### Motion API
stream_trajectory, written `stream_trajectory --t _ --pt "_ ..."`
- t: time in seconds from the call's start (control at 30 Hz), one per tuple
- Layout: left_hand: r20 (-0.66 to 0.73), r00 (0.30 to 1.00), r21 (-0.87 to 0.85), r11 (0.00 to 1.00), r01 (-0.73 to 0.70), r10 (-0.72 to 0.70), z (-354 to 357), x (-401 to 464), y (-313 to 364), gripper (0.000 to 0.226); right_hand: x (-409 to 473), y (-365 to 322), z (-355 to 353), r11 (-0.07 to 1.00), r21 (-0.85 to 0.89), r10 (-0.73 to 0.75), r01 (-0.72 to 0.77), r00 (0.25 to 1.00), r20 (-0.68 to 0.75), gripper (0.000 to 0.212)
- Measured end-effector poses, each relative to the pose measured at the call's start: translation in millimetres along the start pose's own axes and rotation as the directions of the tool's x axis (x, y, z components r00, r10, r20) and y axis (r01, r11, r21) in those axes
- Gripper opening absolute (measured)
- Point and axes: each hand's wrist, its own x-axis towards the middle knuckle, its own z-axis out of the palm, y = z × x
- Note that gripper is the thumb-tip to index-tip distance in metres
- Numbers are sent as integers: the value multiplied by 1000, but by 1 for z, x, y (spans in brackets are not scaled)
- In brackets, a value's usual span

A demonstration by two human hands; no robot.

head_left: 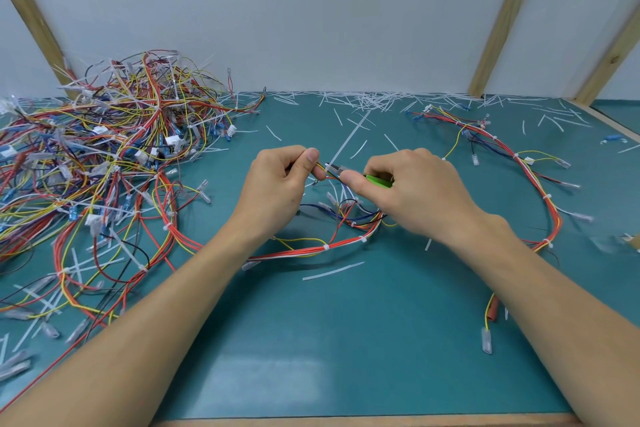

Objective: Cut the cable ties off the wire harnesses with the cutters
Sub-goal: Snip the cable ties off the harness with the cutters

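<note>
Teal mat (346,340), white wall behind. Tangled wire pile (104,156) far left. Left hand (280,180) pinches the harness (311,248) wires. Cable tie (346,140) sits at the cutters (360,176), gripped by the right hand (415,191). Another harness (540,184) lies right.

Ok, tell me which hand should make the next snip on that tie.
The right hand. It already grips the green-handled cutters, with their tips at the white cable tie. The left hand pinches the wire harness beside the tips, steadying it.
</note>
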Motion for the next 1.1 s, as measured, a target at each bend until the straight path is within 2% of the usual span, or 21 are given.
stream_trajectory --t 1.1 --pt "10 1000 -9 1000 11 -11 0 -1 1 39 1 2 1 1000 23 2 -2 1000 -3 66"
